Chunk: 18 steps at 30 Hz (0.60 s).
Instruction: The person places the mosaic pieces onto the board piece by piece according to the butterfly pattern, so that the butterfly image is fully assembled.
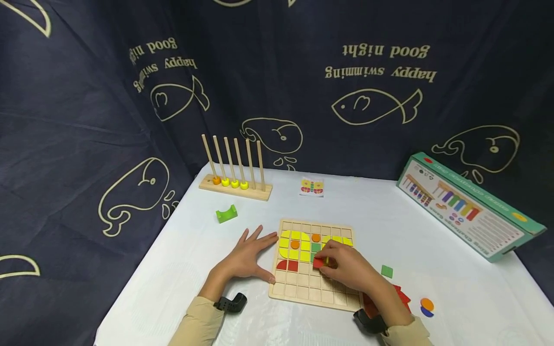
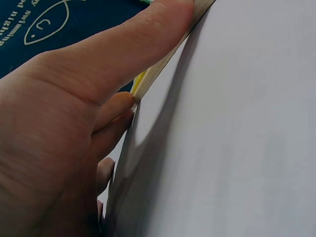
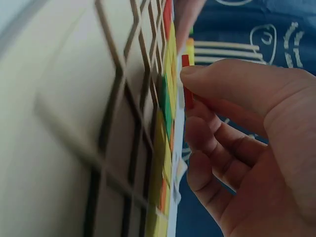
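A square wooden grid board (image 1: 291,278) lies on the white table, with yellow tiles (image 1: 305,246), green squares (image 1: 316,247), orange discs (image 1: 295,244) and two red tiles (image 1: 292,265) in its cells. My left hand (image 1: 243,257) is spread beside the board's left edge, its thumb and index fingertip at the rim. Over the middle of the board, my right hand (image 1: 349,268) pinches a red tile (image 1: 318,263) between thumb and fingers. In the right wrist view this tile (image 3: 188,99) appears edge-on, a little off the grid. The right hand covers some cells on the board's right side.
Red pieces (image 1: 402,295) lie partly under the right forearm, near a green square (image 1: 387,271), an orange disc (image 1: 427,304) and a blue disc (image 1: 426,313). Farther back are a peg rack (image 1: 261,193), a green curved block (image 1: 227,214), a butterfly picture card (image 1: 312,187) and a box (image 1: 467,216).
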Tool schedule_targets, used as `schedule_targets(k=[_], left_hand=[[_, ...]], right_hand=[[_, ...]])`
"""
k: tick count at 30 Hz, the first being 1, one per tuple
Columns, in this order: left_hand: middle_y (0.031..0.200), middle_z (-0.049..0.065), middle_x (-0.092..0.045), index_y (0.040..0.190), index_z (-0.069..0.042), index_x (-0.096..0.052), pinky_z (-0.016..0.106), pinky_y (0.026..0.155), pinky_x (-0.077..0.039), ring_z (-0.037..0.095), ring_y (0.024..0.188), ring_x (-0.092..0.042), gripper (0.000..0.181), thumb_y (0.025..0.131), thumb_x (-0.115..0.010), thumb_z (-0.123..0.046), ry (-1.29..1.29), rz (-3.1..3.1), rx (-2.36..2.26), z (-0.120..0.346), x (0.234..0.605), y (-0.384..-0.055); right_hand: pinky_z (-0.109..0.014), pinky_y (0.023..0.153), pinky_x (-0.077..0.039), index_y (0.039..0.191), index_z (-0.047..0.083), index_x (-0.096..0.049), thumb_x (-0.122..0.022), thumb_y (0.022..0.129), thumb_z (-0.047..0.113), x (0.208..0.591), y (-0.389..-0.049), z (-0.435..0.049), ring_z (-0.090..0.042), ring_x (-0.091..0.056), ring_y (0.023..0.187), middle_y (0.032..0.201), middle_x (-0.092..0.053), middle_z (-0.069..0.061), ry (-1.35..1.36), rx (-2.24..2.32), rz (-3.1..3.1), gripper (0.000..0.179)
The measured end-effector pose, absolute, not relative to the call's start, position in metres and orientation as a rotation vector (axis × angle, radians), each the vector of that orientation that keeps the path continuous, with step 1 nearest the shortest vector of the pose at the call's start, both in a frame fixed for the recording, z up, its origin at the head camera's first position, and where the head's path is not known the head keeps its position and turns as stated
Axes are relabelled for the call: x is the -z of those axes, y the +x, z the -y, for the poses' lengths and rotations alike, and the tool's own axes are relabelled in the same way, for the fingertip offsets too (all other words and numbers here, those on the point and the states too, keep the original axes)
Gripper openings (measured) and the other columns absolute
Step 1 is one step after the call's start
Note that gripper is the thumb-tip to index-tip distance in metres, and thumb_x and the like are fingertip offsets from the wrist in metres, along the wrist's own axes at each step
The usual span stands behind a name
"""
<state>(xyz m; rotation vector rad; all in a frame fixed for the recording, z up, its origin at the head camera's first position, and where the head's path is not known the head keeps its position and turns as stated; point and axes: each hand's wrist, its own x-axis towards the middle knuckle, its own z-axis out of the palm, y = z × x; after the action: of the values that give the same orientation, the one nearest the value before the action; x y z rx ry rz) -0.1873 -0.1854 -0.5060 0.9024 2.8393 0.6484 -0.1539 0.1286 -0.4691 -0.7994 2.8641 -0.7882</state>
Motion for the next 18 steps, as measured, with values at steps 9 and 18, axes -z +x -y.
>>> schedule_targets(k=[9,18], left_hand=[[0.153,-0.006,-0.032,0.150,-0.020,-0.036,0.055,0.113,0.001,0.030,0.145,-0.008,0.120,0.052,-0.071,-0.080,0.900,-2.833,-0.636,0.186,0.508,-0.187],[0.153,-0.005,-0.033,0.150,-0.018,-0.038,0.056,0.113,0.001,0.031,0.145,-0.008,0.119,0.053,-0.072,-0.079,0.906,-2.834,-0.657,0.186,0.506,-0.187]], right_hand=[[-0.027,0.068,-0.044,0.103,0.020,-0.075,-0.074,0.082,0.023,0.475,-0.157,-0.102,-0.006,-0.049,0.074,0.088,-0.057,0.012,-0.965,0.719,-2.856,0.021],[-0.024,0.064,-0.042,0.100,0.019,-0.077,-0.077,0.080,0.024,0.476,-0.157,-0.097,-0.005,-0.048,0.070,0.086,-0.055,0.012,-0.996,0.711,-2.839,0.020]])
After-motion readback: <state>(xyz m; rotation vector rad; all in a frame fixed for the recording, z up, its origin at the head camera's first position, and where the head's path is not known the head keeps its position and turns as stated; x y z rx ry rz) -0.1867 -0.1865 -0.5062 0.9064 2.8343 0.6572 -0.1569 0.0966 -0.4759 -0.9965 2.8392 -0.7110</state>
